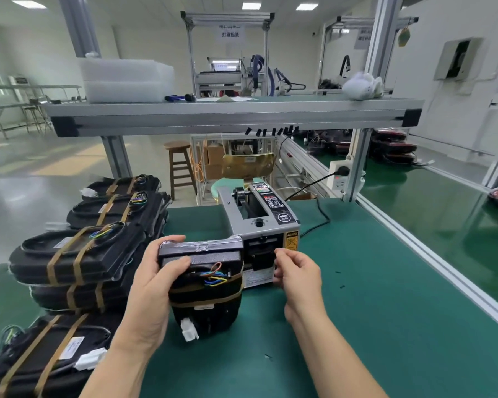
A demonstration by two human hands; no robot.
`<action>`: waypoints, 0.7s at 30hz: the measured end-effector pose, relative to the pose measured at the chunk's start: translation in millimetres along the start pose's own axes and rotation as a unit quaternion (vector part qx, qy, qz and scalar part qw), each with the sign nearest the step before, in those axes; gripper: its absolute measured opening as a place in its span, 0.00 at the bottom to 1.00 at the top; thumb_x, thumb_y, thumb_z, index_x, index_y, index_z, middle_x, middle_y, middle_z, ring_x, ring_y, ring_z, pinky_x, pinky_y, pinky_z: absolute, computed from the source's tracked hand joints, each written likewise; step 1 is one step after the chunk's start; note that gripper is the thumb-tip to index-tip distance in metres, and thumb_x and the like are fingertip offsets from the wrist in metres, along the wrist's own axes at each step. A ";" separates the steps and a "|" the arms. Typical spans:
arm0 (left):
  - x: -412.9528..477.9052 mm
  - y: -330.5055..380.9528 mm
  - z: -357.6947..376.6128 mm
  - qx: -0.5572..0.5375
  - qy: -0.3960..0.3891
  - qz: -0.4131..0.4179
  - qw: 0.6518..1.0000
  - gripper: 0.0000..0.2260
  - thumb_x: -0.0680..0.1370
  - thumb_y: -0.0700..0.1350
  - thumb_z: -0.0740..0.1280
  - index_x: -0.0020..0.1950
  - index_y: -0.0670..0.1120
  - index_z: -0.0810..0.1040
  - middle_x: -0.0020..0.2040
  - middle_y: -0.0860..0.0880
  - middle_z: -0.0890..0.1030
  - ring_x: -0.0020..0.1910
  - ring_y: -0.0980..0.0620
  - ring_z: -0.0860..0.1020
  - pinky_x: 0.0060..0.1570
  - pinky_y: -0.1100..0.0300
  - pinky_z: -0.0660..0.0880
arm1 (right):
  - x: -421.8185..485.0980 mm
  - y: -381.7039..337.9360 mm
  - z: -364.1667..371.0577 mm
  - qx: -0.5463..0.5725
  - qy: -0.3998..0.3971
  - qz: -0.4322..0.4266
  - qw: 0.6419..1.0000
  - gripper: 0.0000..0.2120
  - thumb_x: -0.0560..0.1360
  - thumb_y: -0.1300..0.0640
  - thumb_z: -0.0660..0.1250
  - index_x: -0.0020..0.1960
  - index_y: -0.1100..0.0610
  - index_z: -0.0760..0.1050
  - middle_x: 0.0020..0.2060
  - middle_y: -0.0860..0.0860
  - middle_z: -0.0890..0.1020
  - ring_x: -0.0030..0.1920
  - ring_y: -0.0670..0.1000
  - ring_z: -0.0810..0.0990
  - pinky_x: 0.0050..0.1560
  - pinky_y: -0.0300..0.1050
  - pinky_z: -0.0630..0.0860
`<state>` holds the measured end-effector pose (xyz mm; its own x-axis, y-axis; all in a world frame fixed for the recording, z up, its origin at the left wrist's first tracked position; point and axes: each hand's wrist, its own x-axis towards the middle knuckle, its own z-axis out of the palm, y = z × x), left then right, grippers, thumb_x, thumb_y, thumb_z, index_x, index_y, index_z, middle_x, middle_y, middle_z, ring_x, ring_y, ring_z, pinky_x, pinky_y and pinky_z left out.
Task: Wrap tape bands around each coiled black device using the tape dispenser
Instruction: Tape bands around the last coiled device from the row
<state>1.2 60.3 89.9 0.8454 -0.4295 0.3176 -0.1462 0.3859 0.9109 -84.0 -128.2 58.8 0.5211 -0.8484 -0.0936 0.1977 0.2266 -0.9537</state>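
Note:
My left hand (151, 280) grips a coiled black device (206, 285) upright above the green table, thumb across its front. The device carries two tan tape bands, coloured wires and a white connector at its lower end. The grey tape dispenser (259, 225) stands just behind and to the right of it. My right hand (298, 275) is at the dispenser's outlet with its fingers curled in a pinch; the tape itself is too thin to make out there.
Stacks of banded black devices (78, 259) fill the table's left side. The dispenser's black power cord (321, 216) runs back to a socket. An aluminium shelf (230, 113) spans overhead with short black tape strips hanging from its edge. A wooden stool (180, 168) stands beyond the table.

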 end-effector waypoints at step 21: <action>-11.9 1.3 16.1 0.024 0.033 0.030 0.999 0.15 0.70 0.43 0.67 0.55 0.55 0.80 0.46 0.50 0.81 0.44 0.53 0.80 0.40 0.64 0.78 | 14.5 -14.9 28.1 0.009 0.046 0.088 0.995 0.05 0.76 0.65 0.69 0.42 0.64 0.74 0.33 0.57 0.80 0.23 0.47 0.80 0.26 0.39 0.78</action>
<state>-17.3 52.8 91.6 0.8664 -0.3505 0.3556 -0.2211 0.3693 0.9026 -56.1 -130.5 79.6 0.4709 -0.8351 -0.2844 0.1260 0.3828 -0.9152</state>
